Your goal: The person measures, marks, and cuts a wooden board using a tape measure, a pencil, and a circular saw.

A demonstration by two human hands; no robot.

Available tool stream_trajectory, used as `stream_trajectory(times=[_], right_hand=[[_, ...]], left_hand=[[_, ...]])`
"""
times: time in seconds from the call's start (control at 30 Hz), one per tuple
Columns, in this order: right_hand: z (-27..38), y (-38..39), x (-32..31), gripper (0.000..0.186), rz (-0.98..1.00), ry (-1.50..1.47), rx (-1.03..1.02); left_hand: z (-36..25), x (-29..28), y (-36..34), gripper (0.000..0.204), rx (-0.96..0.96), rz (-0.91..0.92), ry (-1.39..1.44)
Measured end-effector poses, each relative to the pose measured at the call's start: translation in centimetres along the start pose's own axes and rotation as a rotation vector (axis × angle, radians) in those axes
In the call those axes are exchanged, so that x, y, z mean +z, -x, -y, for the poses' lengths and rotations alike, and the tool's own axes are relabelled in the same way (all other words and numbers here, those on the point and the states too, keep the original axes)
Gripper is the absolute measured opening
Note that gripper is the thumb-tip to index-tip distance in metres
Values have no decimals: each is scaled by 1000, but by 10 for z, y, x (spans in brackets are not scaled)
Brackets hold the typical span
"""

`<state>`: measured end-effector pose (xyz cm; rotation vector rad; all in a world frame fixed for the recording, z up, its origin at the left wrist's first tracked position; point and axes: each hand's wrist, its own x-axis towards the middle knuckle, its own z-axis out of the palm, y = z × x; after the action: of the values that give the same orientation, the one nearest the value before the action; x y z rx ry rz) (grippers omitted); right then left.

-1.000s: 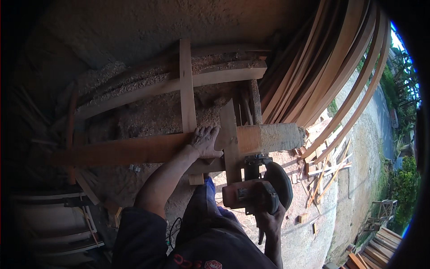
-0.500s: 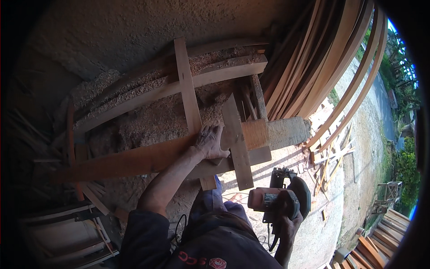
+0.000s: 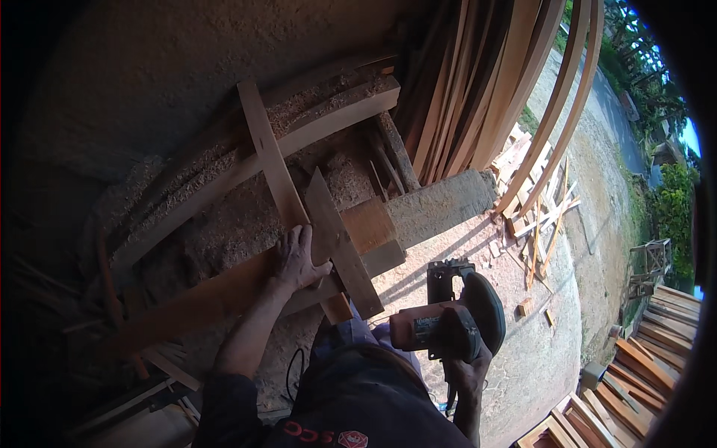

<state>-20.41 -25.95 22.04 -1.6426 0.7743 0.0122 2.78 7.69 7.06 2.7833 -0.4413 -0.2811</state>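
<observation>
My left hand point(image 3: 299, 261) is spread across a long reddish-brown wooden board point(image 3: 216, 295), fingers over its far side and thumb apart on the near side. Beside the fingers, a narrow wooden slat point(image 3: 270, 153) runs away from me. A pointed piece of wood point(image 3: 342, 246) lies crosswise on the board, just right of the thumb. My right hand point(image 3: 472, 367) grips a circular saw point(image 3: 441, 328) with a reddish motor housing and a dark round guard. The saw hangs clear of the wood, to its right; fingers around its handle are partly in shadow.
A thick light timber point(image 3: 328, 123) lies beyond the board among shavings. Long curved planks point(image 3: 478, 89) lean at the far right, with offcuts point(image 3: 541, 216) heaped below them. More boards point(image 3: 635, 381) are stacked at the lower right. A dark cable point(image 3: 295, 377) loops near my waist.
The view has shifted, so the workpiece and stacked planks appear farther left. My left hand stays on the board, and my right hand still holds the circular saw off the wood.
</observation>
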Motion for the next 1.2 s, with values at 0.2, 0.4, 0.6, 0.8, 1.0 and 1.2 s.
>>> stream_trajectory(times=[0.2,0.4,0.6,0.8,1.0,1.2], right_hand=[[-20,-10,19,43,157,87,-151],[-11,-22,50,45,278,214,-262],[-16,-28,69,48,371,237,-235],[-17,-39,73,39,471,243,-182],[-15,-49,77,32,526,236,-144],[-27,-54,77,30,533,207,-186]], left_hand=[[7,40,12,108,31,-242,-103],[11,33,7,108,38,-228,-61],[11,35,6,108,11,-207,-37],[8,33,10,108,7,-234,-83],[2,23,9,108,-42,-139,-63],[7,26,6,112,-47,-135,-48]])
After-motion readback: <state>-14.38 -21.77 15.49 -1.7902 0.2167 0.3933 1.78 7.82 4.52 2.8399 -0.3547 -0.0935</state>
